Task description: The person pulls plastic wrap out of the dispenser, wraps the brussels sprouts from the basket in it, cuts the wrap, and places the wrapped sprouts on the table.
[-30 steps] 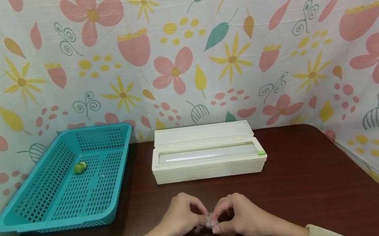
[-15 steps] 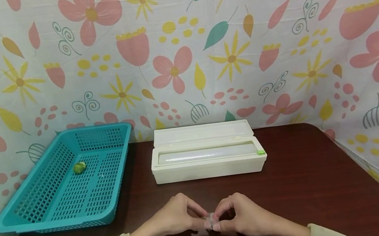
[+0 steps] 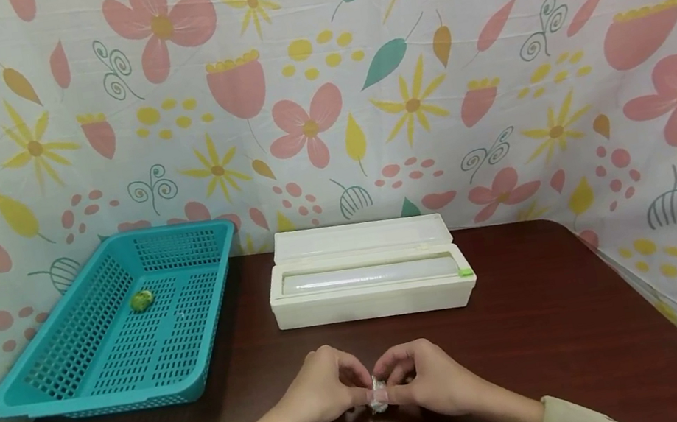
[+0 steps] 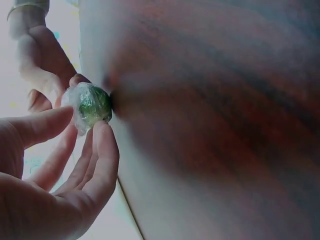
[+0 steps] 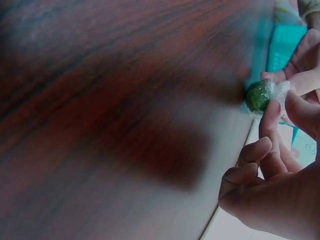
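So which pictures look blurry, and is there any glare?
Head view: mostly sharp, a bright streak on the clear film roll; left wrist view: tabletop smeared, left edge washed out; right wrist view: tabletop blurred in patches, glints on the plastic-wrapped green ball.

A creased white cloth backdrop (image 3: 309, 36) printed with pink flowers, yellow blooms and teal leaves hangs behind a dark reddish-brown, wood-grained table (image 3: 572, 321), its far right corner rounded, its surface faintly glossy.
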### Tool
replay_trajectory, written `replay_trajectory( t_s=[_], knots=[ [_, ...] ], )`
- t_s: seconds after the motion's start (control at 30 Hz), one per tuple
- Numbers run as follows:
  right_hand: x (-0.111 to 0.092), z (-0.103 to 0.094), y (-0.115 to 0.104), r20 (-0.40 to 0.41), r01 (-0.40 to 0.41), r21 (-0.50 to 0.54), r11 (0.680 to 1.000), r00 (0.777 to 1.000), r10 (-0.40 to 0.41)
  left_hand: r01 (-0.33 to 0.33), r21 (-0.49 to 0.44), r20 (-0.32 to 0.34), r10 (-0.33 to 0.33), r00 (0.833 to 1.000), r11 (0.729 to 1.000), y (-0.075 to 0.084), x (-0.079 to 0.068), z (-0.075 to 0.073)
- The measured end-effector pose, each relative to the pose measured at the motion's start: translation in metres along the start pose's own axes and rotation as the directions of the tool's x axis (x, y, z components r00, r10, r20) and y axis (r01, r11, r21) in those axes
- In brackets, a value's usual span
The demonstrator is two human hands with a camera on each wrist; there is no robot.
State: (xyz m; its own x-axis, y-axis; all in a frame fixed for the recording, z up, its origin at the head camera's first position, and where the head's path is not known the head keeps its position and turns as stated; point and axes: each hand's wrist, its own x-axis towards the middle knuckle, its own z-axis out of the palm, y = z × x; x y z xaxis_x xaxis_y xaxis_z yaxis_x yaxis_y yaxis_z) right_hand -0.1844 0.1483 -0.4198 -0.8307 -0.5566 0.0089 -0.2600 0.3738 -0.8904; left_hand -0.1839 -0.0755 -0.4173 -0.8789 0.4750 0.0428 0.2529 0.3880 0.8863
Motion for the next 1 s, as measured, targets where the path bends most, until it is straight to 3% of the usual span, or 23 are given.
replay_trajectory(
  t_s=[0.27,0.67,0.8,0.9,1.0],
  knots=[
    [0.005,0.000,0.000,0.001,-0.092,0.049,0.995,0.996,0.092,0.024,-0.040,0.032,-0.023,0.999,0.999,0.002,-0.003,-0.005],
    [0.009,-0.003,0.001,0.034,-0.197,0.100,0.975,0.980,0.195,-0.020,-0.010,0.022,0.021,1.000,1.000,0.000,0.000,0.001],
    [0.007,-0.007,0.004,0.077,-0.139,0.114,0.984,0.988,0.131,-0.012,-0.012,0.012,0.012,1.000,1.000,-0.001,-0.001,0.002],
    [0.006,-0.009,0.008,0.063,0.017,0.082,0.997,0.998,-0.022,-0.013,-0.021,0.008,0.013,1.000,1.000,-0.002,-0.001,0.002],
    [0.005,-0.007,0.011,0.019,0.178,-0.006,0.984,0.984,-0.177,-0.017,-0.019,0.004,0.017,1.000,1.000,-0.003,0.000,0.002]
  ],
)
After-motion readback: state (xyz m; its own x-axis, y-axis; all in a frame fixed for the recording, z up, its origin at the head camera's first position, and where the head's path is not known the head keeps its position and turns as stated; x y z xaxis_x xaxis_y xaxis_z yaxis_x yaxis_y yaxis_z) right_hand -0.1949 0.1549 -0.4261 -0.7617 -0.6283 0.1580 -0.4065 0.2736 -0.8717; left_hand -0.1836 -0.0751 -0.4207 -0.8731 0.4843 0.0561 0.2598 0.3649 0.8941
